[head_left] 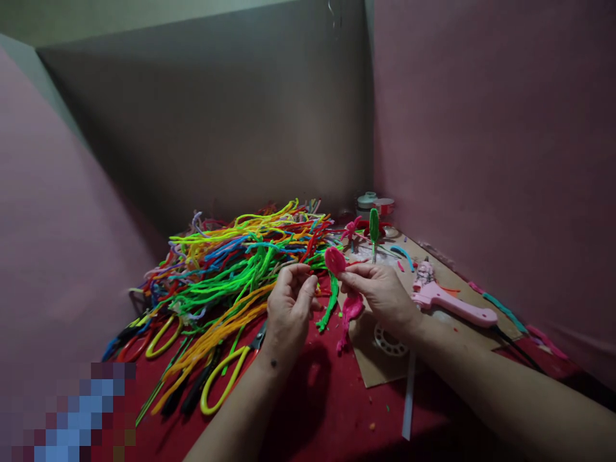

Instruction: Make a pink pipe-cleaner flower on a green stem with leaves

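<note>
So both hands are up over the middle of the red table (327, 410), close to the near edge. The right hand (381, 296) has its grip pinched shut on the bottom of a pink petal loop (335, 260), which stands up just above the fingertips. A green stem piece (329, 305) and another pink fuzzy piece (350, 311) hang down below it, between the two hands. The left hand (289, 303) sits just beside them with thumb and fingers drawn together, but I honestly can't tell if it's got hold of anything. Off to the left there's a huge tangle of pipe cleaners (231, 263) in every colour, running from the far edge down toward the near left corner, with yellow-handled scissors (226, 378) lying at its near end. On the right side a sheet of cardboard (433, 337) carries a pink glue gun (452, 305) and a little white ring thing (389, 340) near the right wrist. A white stick (409, 401) lies off its near edge. In the far right corner a green leaf shape (374, 226) stands upright, with a couple of small round tubs (375, 204) behind it.
</note>
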`<state>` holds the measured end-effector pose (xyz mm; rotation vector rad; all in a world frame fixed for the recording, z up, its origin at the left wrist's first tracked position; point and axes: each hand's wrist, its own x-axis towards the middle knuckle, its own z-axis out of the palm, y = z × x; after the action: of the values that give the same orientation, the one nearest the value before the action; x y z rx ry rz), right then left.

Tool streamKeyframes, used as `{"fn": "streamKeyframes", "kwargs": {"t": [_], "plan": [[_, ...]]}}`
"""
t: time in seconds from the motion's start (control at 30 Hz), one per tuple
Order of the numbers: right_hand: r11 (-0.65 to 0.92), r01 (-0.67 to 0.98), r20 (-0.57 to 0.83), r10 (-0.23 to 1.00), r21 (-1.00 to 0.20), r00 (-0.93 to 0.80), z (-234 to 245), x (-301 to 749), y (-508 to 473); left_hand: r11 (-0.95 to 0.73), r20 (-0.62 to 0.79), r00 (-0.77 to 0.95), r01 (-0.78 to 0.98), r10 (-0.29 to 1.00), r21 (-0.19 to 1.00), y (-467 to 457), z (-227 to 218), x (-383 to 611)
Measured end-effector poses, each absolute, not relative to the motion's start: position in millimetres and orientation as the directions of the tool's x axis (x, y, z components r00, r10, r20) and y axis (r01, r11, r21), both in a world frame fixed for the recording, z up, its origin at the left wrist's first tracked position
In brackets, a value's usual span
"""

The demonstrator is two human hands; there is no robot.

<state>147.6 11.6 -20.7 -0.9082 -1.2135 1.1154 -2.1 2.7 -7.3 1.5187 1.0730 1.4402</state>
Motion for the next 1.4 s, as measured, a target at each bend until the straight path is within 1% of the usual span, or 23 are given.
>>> {"fn": "streamKeyframes", "kwargs": {"t": [0.23,0.3,0.4,0.6,0.8,0.9,0.97,1.07,1.23,1.4], "plan": [[0.258,-0.134,0.266,0.963,-0.957,-0.045,-21.1,143.1,5.4,-0.308,0.303,0.089,0.053,0.949,0.950,1.2,-9.8,-0.2],[0.258,-0.155,0.270,0.961,-0.953,-0.059,-20.4,143.0,4.4,-0.302,0.295,0.103,0.059,0.950,0.952,0.5,-8.5,1.1],[0.199,-0.204,0.223,0.969,-0.959,-0.103,-20.2,144.0,5.2,-0.286,0.278,0.110,0.076,0.954,0.955,-0.1,-7.7,2.0],[0.027,-0.240,0.091,0.962,-0.970,-0.258,-23.5,145.1,8.4,-0.259,0.246,0.118,0.118,0.962,0.959,0.9,-7.7,0.5],[-0.023,-0.304,0.084,0.938,-0.952,-0.335,-25.5,143.8,8.3,-0.231,0.214,0.141,0.116,0.967,0.966,2.4,-7.0,-1.0],[-0.037,-0.337,0.081,0.941,-0.941,-0.328,-23.6,143.0,8.1,-0.217,0.207,0.127,0.070,0.970,0.974,3.0,-7.4,-1.6],[-0.041,-0.379,0.079,0.952,-0.925,-0.296,-22.4,142.5,8.3,-0.189,0.189,0.104,-0.001,0.977,0.982,4.1,-8.0,-2.0],[-0.036,-0.438,0.083,0.965,-0.898,-0.249,-21.7,142.4,8.5,-0.101,0.112,0.094,-0.116,0.989,0.988,6.2,-8.8,-3.0],[-0.059,-0.445,0.075,0.958,-0.894,-0.278,-20.7,142.5,6.8,0.081,-0.026,0.265,-0.197,0.964,0.977,6.9,-11.2,-3.1],[-0.108,-0.471,0.069,0.936,-0.876,-0.344,-20.4,141.4,5.8,0.169,-0.058,0.354,-0.293,0.933,0.941,5.8,-15.6,1.0]]}}
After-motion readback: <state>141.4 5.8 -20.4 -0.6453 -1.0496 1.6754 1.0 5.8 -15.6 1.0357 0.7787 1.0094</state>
